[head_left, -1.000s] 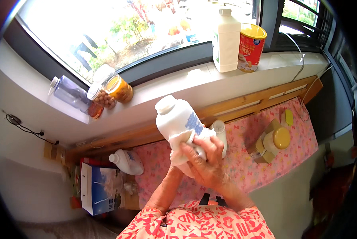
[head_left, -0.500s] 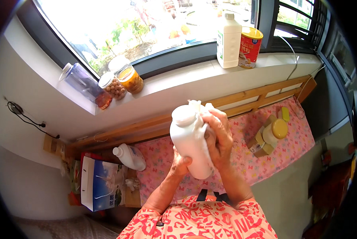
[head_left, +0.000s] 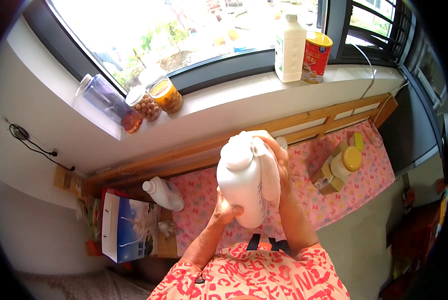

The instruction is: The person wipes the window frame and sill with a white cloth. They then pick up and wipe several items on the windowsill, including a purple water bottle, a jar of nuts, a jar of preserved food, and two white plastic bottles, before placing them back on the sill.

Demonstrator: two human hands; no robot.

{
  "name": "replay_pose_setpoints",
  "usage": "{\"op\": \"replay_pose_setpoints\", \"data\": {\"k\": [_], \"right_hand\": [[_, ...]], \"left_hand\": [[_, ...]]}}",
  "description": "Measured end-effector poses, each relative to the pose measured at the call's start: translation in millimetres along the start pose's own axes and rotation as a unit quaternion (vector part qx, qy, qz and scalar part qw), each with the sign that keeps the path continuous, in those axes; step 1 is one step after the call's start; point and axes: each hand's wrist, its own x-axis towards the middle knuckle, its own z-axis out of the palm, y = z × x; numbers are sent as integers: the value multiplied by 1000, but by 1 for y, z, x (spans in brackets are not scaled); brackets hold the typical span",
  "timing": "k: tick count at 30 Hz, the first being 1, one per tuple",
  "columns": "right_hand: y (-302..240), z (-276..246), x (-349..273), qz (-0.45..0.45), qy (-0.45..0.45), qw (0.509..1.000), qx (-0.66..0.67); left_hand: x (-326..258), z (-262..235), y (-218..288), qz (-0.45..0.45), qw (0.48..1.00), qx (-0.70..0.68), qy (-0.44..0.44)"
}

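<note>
A white plastic bottle (head_left: 239, 192) with a white cap (head_left: 236, 154) is held up in front of my chest. My left hand (head_left: 226, 207) grips its lower left side, thumb across the front. A white cloth (head_left: 269, 175) lies along the bottle's right side and shoulder. Over that cloth my right hand (head_left: 279, 152) is wrapped, pressing it against the bottle; most of its fingers are hidden behind the cloth.
Below is a bench with a pink patterned cover (head_left: 304, 200). On it stand a yellow-lidded jar (head_left: 346, 162), a cardboard box (head_left: 329, 186) and another white bottle (head_left: 165, 194). A blue-and-white paper bag (head_left: 134, 232) sits left. The windowsill holds jars, a white jug (head_left: 290, 50) and a red can (head_left: 315, 57).
My right hand and the cloth have slid over the bottle's right side, and the cloth now hangs lower there. The bottle has turned slightly. My left hand keeps its hold.
</note>
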Motion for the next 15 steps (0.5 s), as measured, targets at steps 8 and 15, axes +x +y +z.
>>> {"op": "replay_pose_setpoints", "data": {"k": [8,15], "right_hand": [[16,10,-6,-77,33,985,-153],[13,24,-42,-214,20,887,-410]], "left_hand": [[7,15,13,29,999,24,29],[30,-6,16,113,991,71,32]]}}
